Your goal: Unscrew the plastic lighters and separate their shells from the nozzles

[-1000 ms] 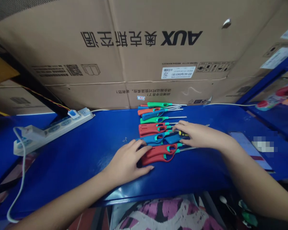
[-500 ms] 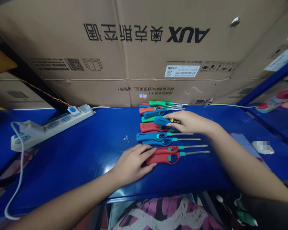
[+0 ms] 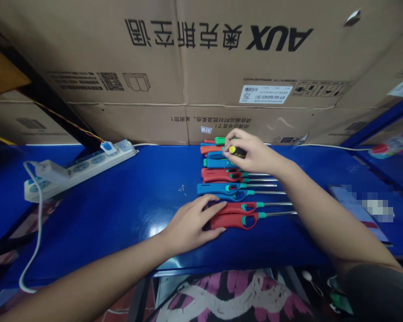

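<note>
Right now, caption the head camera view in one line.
Left hand rests on red lighters; right hand holds a small yellow-and-black item.

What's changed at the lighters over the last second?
The right hand moved forward to the far end of the row, pinching a small black-and-yellow object above a blue lighter. The left hand stayed on the red lighters, which now lie straighter.

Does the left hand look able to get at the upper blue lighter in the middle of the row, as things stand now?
Probably yes. The left hand rests on the red lighters, with its fingertips just below the blue lighter. Nothing seems to lie between them, and the right hand is further up the row.
</note>
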A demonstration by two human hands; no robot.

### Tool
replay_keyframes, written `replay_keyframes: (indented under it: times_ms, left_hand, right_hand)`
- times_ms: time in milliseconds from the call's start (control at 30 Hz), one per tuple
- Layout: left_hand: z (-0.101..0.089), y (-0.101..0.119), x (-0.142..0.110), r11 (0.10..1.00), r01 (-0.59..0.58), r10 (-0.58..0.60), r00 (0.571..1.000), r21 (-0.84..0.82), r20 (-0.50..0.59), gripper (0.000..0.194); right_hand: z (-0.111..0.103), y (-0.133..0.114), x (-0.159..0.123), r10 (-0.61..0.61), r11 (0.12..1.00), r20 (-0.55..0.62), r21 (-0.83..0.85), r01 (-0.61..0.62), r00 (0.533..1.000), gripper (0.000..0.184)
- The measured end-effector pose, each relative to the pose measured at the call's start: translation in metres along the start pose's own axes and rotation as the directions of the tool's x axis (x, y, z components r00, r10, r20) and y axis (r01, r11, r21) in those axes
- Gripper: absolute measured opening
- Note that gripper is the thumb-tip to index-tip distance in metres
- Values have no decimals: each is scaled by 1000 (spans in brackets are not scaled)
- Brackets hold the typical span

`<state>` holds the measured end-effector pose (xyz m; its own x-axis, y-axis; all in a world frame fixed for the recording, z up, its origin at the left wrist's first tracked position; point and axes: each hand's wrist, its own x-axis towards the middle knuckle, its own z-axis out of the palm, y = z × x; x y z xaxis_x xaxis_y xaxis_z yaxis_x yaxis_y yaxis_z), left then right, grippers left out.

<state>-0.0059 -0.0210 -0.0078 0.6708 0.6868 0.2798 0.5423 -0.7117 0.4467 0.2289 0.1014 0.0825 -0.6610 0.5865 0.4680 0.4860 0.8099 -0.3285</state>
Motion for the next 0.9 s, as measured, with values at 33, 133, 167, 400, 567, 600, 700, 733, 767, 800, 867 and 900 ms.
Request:
replay_keyframes:
  times_ms: [33,133,167,400,567,600,700,733,767,800,867,900]
  left_hand:
    - [-1,0,0,1000,9,-9,1000,-22,-1,49]
    - [-2,0,0,998,21,-21,1000,-56,-7,39]
    - [-2,0,-1,998,18,-19,1000,-60,-14,35]
    - [2,0,-3,1000,18,-19,999,-17,-26,26]
    - [4,-1,-4,998,50,-50,999,-24,-16,29]
    - [4,-1,-5,998,50,-50,999,-28,-15,30]
    - [5,-1,-5,997,64,-65,997,-36,-30,33]
    - [6,-1,-4,997,72,-73,997,-39,-38,34]
    - [6,0,-4,996,80,-82,996,-44,-39,34]
    - [6,0,-4,995,89,-91,995,-49,-35,33]
    - [5,1,-3,992,109,-111,994,-58,-25,30]
    - [5,2,-3,991,120,-121,992,-61,-21,29]
  right_hand:
    - [-3,-10,-2,-20,998,-109,50,26,994,15]
    - [-10,-48,-9,13,983,-270,182,38,963,19]
    - [-10,-61,-11,51,975,-290,222,15,956,20]
    - [37,-101,-24,-35,986,-347,138,89,937,6]
    - [60,-93,-30,-131,983,-377,72,171,917,9]
    - [61,-93,-31,-131,984,-367,65,166,921,10]
    - [60,-93,-33,-131,987,-352,43,156,927,11]
    - [59,-94,-33,-136,988,-348,24,153,928,12]
    - [57,-96,-33,-147,988,-330,-9,152,932,14]
    - [55,-97,-33,-162,987,-299,-57,152,940,17]
    - [48,-102,-32,-186,971,-217,-191,146,958,27]
    - [44,-104,-31,-186,956,-180,-260,136,966,32]
